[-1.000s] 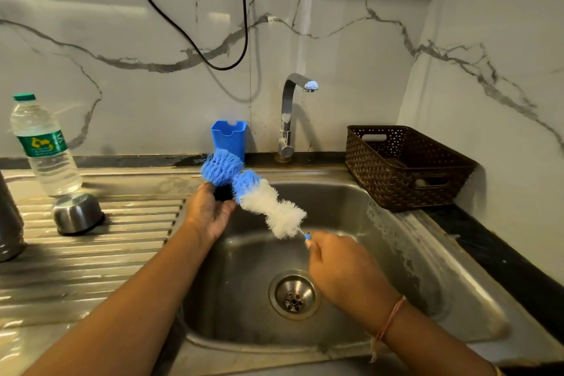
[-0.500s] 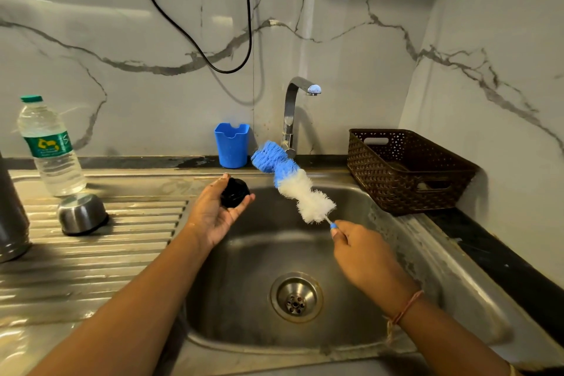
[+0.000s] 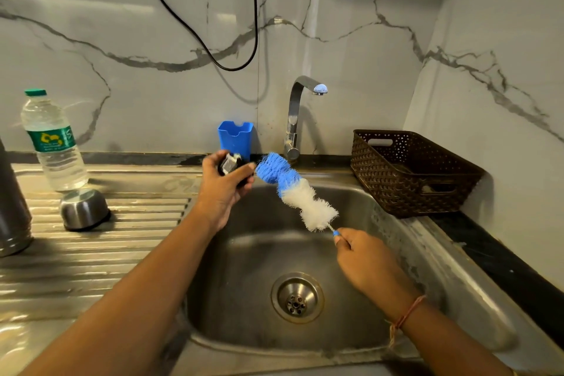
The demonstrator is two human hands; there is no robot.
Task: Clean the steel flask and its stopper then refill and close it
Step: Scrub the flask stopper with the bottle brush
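My left hand [image 3: 221, 189] grips the black flask stopper [image 3: 231, 165] above the back left corner of the sink [image 3: 378, 223]. My right hand [image 3: 364, 256] pinches the thin handle of a blue and white bottle brush [image 3: 294, 194], whose blue tip is right beside the stopper. The steel flask [image 3: 12, 201] stands at the far left edge on the drainboard, only partly in view. A steel cap [image 3: 84, 209] sits upside down on the drainboard near it.
A plastic water bottle [image 3: 53, 143] stands at the back left. A blue holder [image 3: 235, 139] and the tap [image 3: 297, 113] are behind the sink. A brown basket [image 3: 412, 171] sits at the right. The drain [image 3: 296, 298] is in the basin's middle.
The brush pulled away to the right, then came back toward the stopper. My left hand turned the stopper and lifted it slightly toward the back of the sink.
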